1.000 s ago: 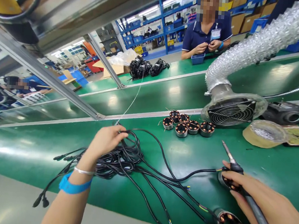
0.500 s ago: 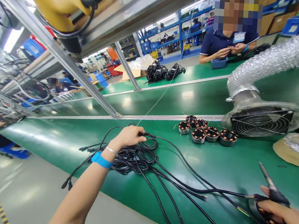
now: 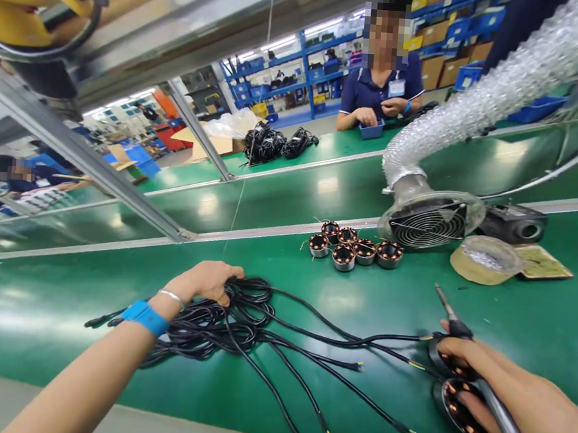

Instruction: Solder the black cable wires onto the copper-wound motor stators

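Observation:
My left hand (image 3: 211, 282) grips the top of a heap of coiled black cables (image 3: 241, 335) on the green bench. Several cable ends with bared coloured wires stretch right from the heap. At the lower right, my right hand (image 3: 495, 382) is closed around a soldering iron (image 3: 453, 314), its metal tip pointing up and left. That hand also holds two ring-shaped copper-wound stators (image 3: 458, 410), with cables running to the upper one. Its fingertips are partly hidden by the stators.
Several stators (image 3: 344, 256) stand near the metal rail. Beyond them is a fume fan (image 3: 429, 226) with a silver duct (image 3: 443, 128). A round tub (image 3: 486, 260) sits right. A person (image 3: 384, 91) works across the bench; a yellow tool (image 3: 22, 0) hangs upper left.
The view has swung right, so the bench items appear further left. My left hand still grips the cables and my right hand still holds the iron and stators, now showing more fully.

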Demonstrator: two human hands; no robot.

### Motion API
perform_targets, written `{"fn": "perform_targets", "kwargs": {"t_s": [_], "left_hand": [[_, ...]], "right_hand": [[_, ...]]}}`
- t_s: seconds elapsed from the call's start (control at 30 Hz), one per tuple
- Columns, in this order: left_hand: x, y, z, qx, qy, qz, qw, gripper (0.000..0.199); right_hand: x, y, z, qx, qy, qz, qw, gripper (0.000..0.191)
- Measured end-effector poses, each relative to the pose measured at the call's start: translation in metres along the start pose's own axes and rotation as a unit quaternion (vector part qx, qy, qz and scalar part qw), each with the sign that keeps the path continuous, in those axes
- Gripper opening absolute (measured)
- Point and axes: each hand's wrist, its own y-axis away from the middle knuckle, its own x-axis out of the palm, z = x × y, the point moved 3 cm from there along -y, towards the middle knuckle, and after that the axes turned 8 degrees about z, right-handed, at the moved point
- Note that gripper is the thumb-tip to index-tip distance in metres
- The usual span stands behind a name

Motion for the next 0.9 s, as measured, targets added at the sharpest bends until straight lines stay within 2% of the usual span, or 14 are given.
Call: {"fn": "perform_targets", "kwargs": {"t_s": [0.1,0.17,0.23,0.3,0.4,0.47,0.57,0.6,0.63,0.7,0.77,0.83,0.9], "left_hand": [[-0.012,0.011,0.003,-0.003,-0.01,-0.039,0.999,0.029],[-0.027,0.025,0.014,-0.029,-0.012,-0.08,0.996,0.019],[-0.047,0.041,0.03,-0.079,-0.013,-0.134,0.988,0.023],[-0.071,0.056,0.046,-0.146,-0.016,-0.202,0.968,0.028],[-0.116,0.067,0.061,-0.241,-0.017,-0.319,0.917,0.032],[-0.149,0.063,0.065,-0.286,-0.009,-0.399,0.871,0.037],[-0.195,0.039,0.067,-0.331,0.018,-0.505,0.797,0.041],[-0.206,0.026,0.067,-0.331,0.031,-0.525,0.783,0.043],[-0.214,0.01,0.068,-0.318,0.052,-0.531,0.784,0.046],[-0.217,-0.026,0.067,-0.265,0.083,-0.489,0.827,0.057],[-0.201,-0.061,0.066,-0.222,0.097,-0.427,0.871,0.06],[-0.17,-0.088,0.069,-0.215,0.11,-0.376,0.894,0.043],[-0.131,-0.105,0.077,-0.227,0.126,-0.323,0.91,0.034]], "right_hand": [[0.001,-0.003,-0.003,-0.014,0.022,0.126,0.992,0.048],[-0.006,-0.01,-0.001,-0.02,0.018,0.138,0.99,0.044],[-0.016,-0.028,0.009,-0.039,0.0,0.134,0.99,0.039],[-0.027,-0.058,0.026,-0.067,-0.028,0.124,0.99,0.037],[-0.037,-0.124,0.057,-0.115,-0.058,0.133,0.983,0.031],[-0.038,-0.177,0.071,-0.136,-0.04,0.12,0.983,0.032],[-0.029,-0.262,0.071,-0.095,0.014,0.129,0.987,0.035],[-0.025,-0.289,0.067,-0.074,0.041,0.126,0.988,0.038],[-0.019,-0.315,0.061,-0.056,0.061,0.124,0.989,0.038],[-0.005,-0.361,0.047,-0.016,0.105,0.126,0.986,0.037],[0.012,-0.397,0.03,0.032,0.146,0.132,0.98,0.031],[0.03,-0.421,0.011,0.08,0.177,0.147,0.97,0.032],[0.046,-0.433,-0.009,0.126,0.198,0.165,0.958,0.032]]}}
